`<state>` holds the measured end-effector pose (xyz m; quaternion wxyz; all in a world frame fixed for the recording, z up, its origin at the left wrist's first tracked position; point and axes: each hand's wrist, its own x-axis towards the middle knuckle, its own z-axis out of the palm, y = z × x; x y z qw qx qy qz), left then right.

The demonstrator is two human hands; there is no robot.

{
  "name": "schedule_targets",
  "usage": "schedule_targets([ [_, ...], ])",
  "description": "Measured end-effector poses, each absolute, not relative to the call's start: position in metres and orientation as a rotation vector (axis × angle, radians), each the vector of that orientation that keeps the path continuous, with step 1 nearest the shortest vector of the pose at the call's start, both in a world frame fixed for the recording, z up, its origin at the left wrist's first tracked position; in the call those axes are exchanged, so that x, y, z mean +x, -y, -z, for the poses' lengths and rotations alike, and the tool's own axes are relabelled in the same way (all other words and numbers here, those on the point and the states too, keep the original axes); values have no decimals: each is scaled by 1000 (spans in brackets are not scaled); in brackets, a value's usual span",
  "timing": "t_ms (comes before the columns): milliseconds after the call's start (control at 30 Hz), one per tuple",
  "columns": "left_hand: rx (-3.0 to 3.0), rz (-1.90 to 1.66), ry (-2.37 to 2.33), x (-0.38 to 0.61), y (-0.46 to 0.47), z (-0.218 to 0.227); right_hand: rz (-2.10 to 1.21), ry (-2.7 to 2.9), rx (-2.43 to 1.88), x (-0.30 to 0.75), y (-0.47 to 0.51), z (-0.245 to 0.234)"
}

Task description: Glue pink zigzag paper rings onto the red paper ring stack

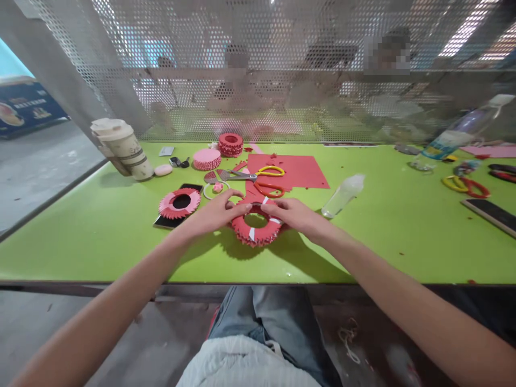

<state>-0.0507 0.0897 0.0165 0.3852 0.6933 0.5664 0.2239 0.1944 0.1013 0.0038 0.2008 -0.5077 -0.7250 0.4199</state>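
Note:
A red folded-paper ring [255,231] with white strips lies on the green table [403,236] in front of me. My left hand [215,212] rests on its left upper rim, fingers curled and pinching the edge. My right hand [294,214] grips the right upper rim the same way. Both hands hold the ring from its far side. Just beyond lie orange-handled scissors [258,181] on a red paper sheet [296,171].
A pink paper ring [179,202] sits on a dark phone at the left. Farther back are pink and red paper stacks [230,144], stacked paper cups [123,148] and a small clear bottle [343,194]. Scissors, a bottle and a phone lie at the right. A perforated metal screen stands behind the table.

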Motion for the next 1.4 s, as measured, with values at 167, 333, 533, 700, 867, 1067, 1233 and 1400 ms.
schedule_targets([
  [167, 1961, -372, -1508, -49, -120, -5, -945, 2171, -1488, 195, -126, 9],
  [333, 2241, -221, -1614, -41, -114, -10, -788, 2242, -1561, 192, -120, 10],
  [533, 2210, -406, -1574, -50, -110, -2, -705, 2279, -1610, 197, -117, 2],
  [700, 2126, -473, -1259, -63, -92, 8, -781, 2207, -1412, 213, -103, -6],
  [867, 2143, -511, -1251, -63, -75, 10, -831, 2225, -1267, 215, -88, -3],
  [1067, 2296, -632, -1872, -130, -74, 11, -785, 1899, -1344, 243, -69, 2],
  [1233, 2125, -482, -2173, -171, -81, 25, -722, 1796, -1315, 256, -58, 14],
  [1400, 2028, -553, -2117, -173, -96, 29, -695, 1777, -1290, 251, -56, 19],
])
